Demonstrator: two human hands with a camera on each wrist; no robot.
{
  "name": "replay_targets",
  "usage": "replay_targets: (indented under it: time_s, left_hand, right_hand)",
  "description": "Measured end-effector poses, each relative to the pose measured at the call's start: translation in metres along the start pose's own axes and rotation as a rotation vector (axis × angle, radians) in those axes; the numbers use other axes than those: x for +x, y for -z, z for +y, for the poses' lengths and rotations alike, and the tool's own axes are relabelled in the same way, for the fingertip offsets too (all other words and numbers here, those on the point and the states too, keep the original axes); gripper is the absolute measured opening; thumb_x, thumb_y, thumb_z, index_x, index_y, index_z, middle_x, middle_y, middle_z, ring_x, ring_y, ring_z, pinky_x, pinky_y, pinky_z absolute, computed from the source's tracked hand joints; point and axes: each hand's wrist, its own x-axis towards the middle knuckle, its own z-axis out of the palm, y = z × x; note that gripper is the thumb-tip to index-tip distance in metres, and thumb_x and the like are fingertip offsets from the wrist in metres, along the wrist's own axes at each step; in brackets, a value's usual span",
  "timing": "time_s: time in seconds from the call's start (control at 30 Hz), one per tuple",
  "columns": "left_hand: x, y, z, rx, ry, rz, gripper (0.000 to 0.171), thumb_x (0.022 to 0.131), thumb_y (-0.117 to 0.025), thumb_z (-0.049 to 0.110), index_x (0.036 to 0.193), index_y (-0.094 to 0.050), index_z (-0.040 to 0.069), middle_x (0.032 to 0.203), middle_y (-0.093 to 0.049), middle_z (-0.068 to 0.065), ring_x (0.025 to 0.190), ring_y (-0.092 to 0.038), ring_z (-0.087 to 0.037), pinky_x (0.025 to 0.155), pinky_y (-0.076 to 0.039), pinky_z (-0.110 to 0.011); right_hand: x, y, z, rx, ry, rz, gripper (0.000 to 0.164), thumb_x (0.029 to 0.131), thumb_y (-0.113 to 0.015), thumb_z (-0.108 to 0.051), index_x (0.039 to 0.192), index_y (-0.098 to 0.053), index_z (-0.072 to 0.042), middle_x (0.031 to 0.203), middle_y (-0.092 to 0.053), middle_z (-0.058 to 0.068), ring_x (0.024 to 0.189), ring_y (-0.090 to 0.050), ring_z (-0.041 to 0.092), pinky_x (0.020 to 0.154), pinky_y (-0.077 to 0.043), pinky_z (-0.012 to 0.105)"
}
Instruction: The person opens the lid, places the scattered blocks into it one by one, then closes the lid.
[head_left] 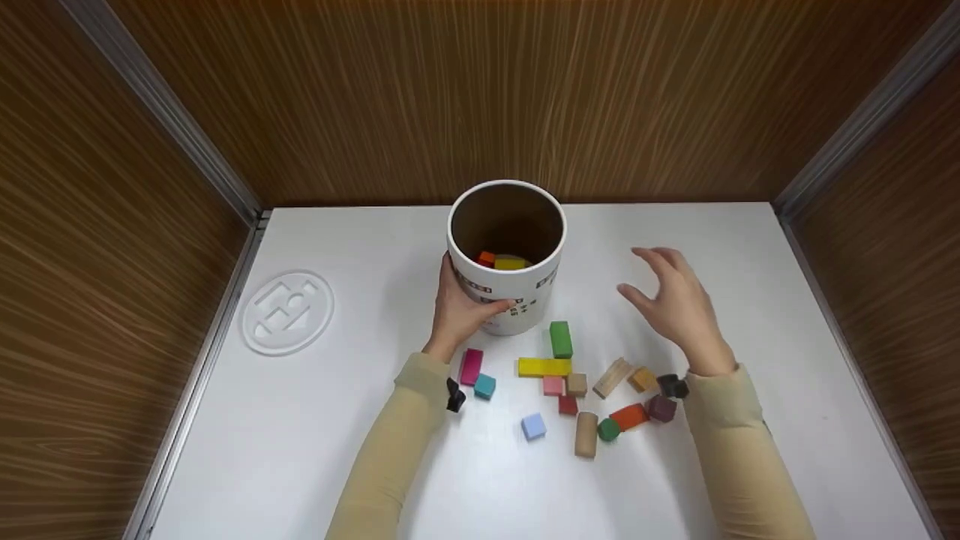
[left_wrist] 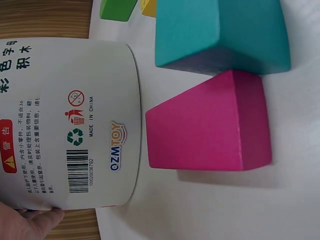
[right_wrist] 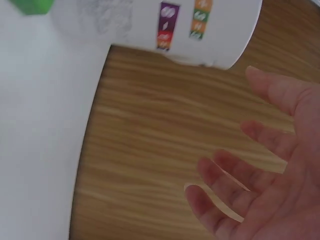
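A tall white cardboard tub (head_left: 517, 304) with printed labels stands upright near the back of the table. Inside it, orange and yellow blocks (head_left: 510, 264) show near the bottom. My left hand (head_left: 459, 311) grips the tub's left side, thumb across the front; its other fingers are mostly hidden behind. To the right of the tub, my right hand (head_left: 679, 307) hovers with fingers spread and holds nothing. In the left wrist view a magenta block (left_wrist: 200, 127) and a teal block (left_wrist: 220, 35) lie close to the tub's base.
Several loose wooden blocks lie in front of the tub, among them a green block (head_left: 561, 340), a yellow bar (head_left: 544, 367), a light blue cube (head_left: 533, 426) and a tan cylinder (head_left: 586, 435). A round white lid (head_left: 288, 313) with cut-out shapes rests at left. Wood-grain walls (head_left: 360, 105) enclose the table.
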Motion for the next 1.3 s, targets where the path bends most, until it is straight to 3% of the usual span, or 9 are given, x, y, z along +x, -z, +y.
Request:
replay_targets:
  time_s: [0.27, 0.53, 0.73, 0.97, 1.3]
  left_hand:
    - [-0.001, 0.0, 0.0, 0.013, 0.027, 0.011, 0.128, 0.058, -0.089, 0.057, 0.155, -0.01, 0.03, 0.155, -0.027, 0.001, 0.138, -0.03, -0.014, 0.116, -0.026, -0.044]
    - [0.0, 0.0, 0.0, 0.014, 0.037, 0.005, 0.128, 0.058, -0.088, 0.059, 0.154, -0.008, 0.036, 0.156, -0.026, 0.004, 0.139, -0.029, -0.011, 0.116, -0.026, -0.042]
    - [-0.001, -0.001, 0.001, 0.008, 0.041, 0.004, 0.126, 0.059, -0.088, 0.059, 0.154, -0.008, 0.036, 0.154, -0.026, 0.01, 0.139, -0.029, -0.012, 0.116, -0.026, -0.044]
    - [-0.001, -0.001, 0.0, 0.021, 0.031, -0.003, 0.128, 0.058, -0.089, 0.059, 0.154, -0.008, 0.036, 0.155, -0.027, 0.002, 0.139, -0.029, -0.01, 0.116, -0.026, -0.041]
    - [-0.002, -0.001, 0.001, 0.017, 0.046, 0.003, 0.128, 0.056, -0.088, 0.062, 0.153, -0.007, 0.041, 0.154, -0.027, 0.008, 0.139, -0.028, -0.008, 0.116, -0.025, -0.039]
  right_hand:
    - [-0.032, 0.012, 0.054, -0.054, -0.141, -0.029, 0.061, 0.089, -0.074, -0.021, 0.141, -0.048, -0.002, 0.138, -0.042, 0.031, 0.122, -0.043, 0.052, 0.093, -0.04, 0.068]
    - [-0.056, 0.022, 0.098, -0.07, -0.271, -0.082, 0.065, 0.092, -0.07, -0.026, 0.143, -0.042, 0.003, 0.137, -0.037, 0.038, 0.121, -0.039, 0.057, 0.092, -0.037, 0.071]
    - [-0.07, 0.025, 0.126, -0.072, -0.36, -0.203, 0.073, 0.094, -0.065, -0.034, 0.147, -0.034, 0.004, 0.138, -0.029, 0.042, 0.122, -0.034, 0.061, 0.094, -0.034, 0.073]
    - [-0.083, 0.023, 0.143, -0.054, -0.424, -0.353, 0.077, 0.094, -0.063, -0.037, 0.148, -0.029, 0.007, 0.139, -0.026, 0.044, 0.122, -0.034, 0.06, 0.092, -0.037, 0.072]
    - [-0.088, 0.021, 0.149, -0.075, -0.446, -0.44, 0.061, 0.093, -0.061, -0.033, 0.139, -0.045, 0.004, 0.132, -0.047, 0.037, 0.116, -0.046, 0.053, 0.077, -0.045, 0.061]
